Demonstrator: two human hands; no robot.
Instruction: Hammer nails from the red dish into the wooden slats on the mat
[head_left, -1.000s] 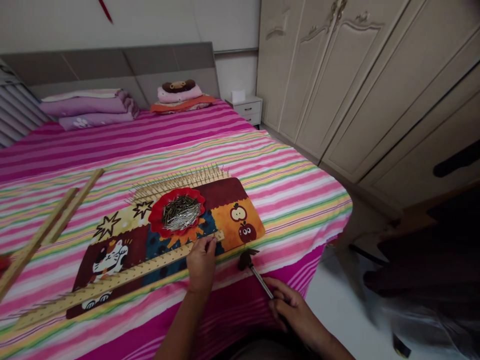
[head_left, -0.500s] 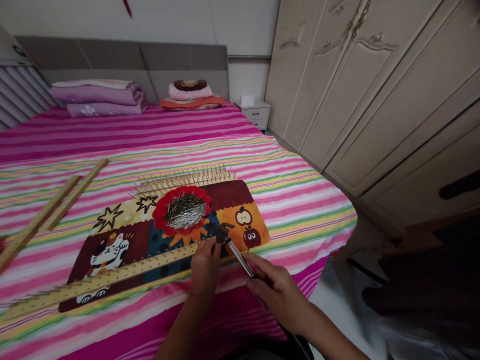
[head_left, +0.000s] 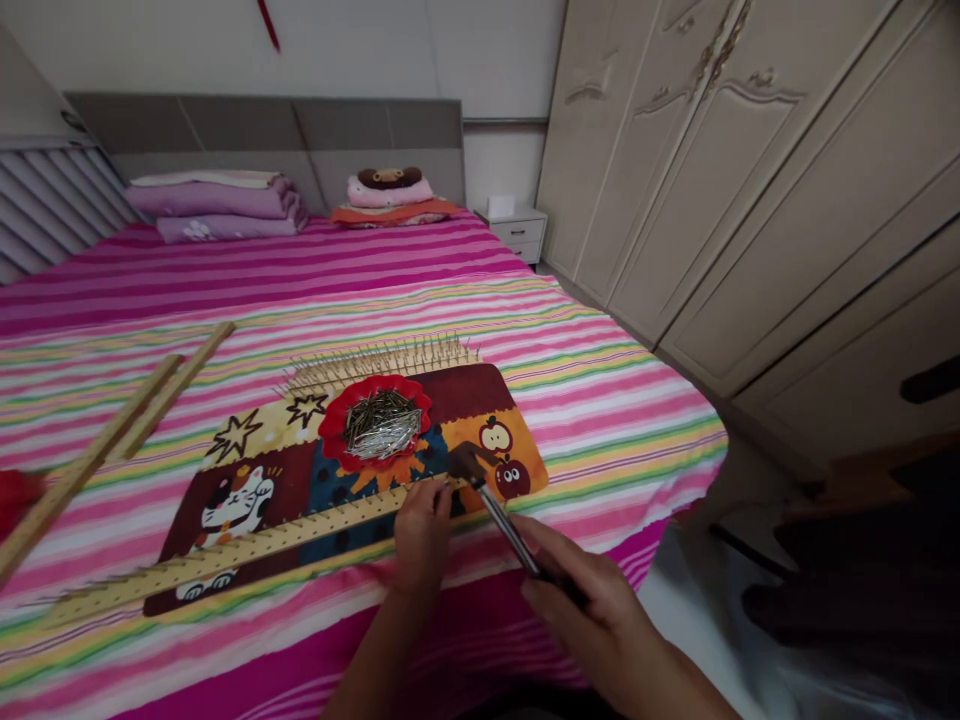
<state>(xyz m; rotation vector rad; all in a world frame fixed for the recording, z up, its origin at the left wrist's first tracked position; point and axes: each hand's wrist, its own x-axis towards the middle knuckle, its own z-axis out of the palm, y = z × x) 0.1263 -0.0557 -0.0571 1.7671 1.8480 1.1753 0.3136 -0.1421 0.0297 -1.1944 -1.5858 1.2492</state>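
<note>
My left hand rests with pinched fingers on the right end of a long wooden strip studded with nails; what the fingertips hold is too small to see. That strip lies on a colourful cartoon mat on the bed. My right hand grips the handle of a small hammer, whose dark head hovers just above the strip's right end, beside my left fingers. A red scalloped dish filled with several steel nails sits on the mat just beyond.
A second nailed wooden strip lies behind the dish. Two more bare strips lie at the left on the striped bedspread. Folded bedding is at the headboard. A wardrobe stands at the right.
My right hand lifted the hammer from the bed edge and brought its head up to the strip's right end beside my left fingers. The left hand stayed on the strip.
</note>
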